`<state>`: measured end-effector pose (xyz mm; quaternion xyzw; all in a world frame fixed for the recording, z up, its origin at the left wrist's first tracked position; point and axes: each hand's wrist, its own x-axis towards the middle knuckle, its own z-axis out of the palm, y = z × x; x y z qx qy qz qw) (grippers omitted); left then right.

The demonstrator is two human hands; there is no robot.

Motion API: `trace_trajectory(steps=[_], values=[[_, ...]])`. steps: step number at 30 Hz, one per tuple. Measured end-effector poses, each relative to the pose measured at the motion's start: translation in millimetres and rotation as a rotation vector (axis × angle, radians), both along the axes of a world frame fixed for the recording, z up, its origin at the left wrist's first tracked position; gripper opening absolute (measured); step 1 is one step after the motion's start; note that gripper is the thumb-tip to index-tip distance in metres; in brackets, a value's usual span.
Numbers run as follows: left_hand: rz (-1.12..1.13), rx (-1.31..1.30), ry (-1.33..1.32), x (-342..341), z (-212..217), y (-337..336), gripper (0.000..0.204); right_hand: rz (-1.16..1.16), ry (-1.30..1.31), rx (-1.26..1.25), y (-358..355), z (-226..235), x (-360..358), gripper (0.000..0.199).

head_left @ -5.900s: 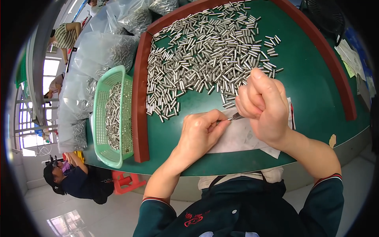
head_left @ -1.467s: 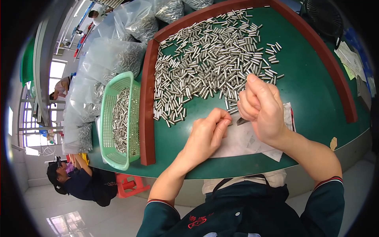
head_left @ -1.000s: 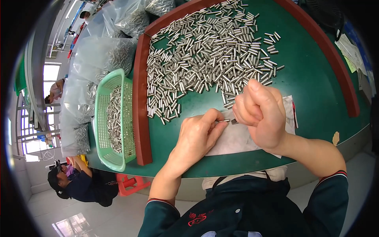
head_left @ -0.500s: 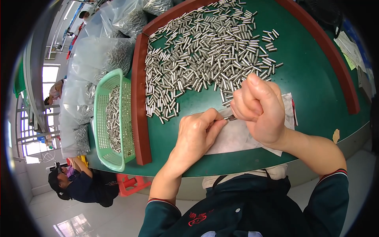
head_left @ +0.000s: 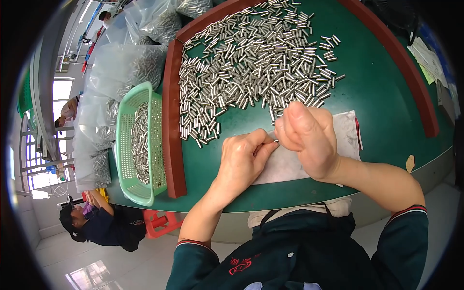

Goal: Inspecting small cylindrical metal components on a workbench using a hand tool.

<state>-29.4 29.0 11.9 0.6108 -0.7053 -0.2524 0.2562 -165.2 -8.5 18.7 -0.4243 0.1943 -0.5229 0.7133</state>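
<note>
One left hand; one right hand; one held pin; loose pins, too many to count; one basket; one table; one cloth; three rails; at least five bags; one stool; at least three co-workers.

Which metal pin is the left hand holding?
The pin pinched in the left hand, its tip showing; those in the pile and green basket lie loose.
</note>
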Motion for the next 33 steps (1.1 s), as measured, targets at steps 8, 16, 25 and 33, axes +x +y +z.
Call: trace_trajectory(steps=[8, 16, 25, 33], values=[[0.031, 0.099, 0.159, 6, 3, -2, 0.011, 0.047, -0.078, 0.149, -14, 8, -6, 0.044], [0.133, 0.673, 1.528, 36, -1, -15, 0.013, 0.112, -0.102, 0.16, -10, -2, -8, 0.042], [0.169, 0.655, 1.515, 38, 3, -18, 0.014, 0.089, -0.084, 0.151, -13, -1, -6, 0.043], [0.288, 0.259, 0.969, 34, 2, -21, 0.02, 0.09, -0.088, 0.207, -15, 0, -6, 0.043]])
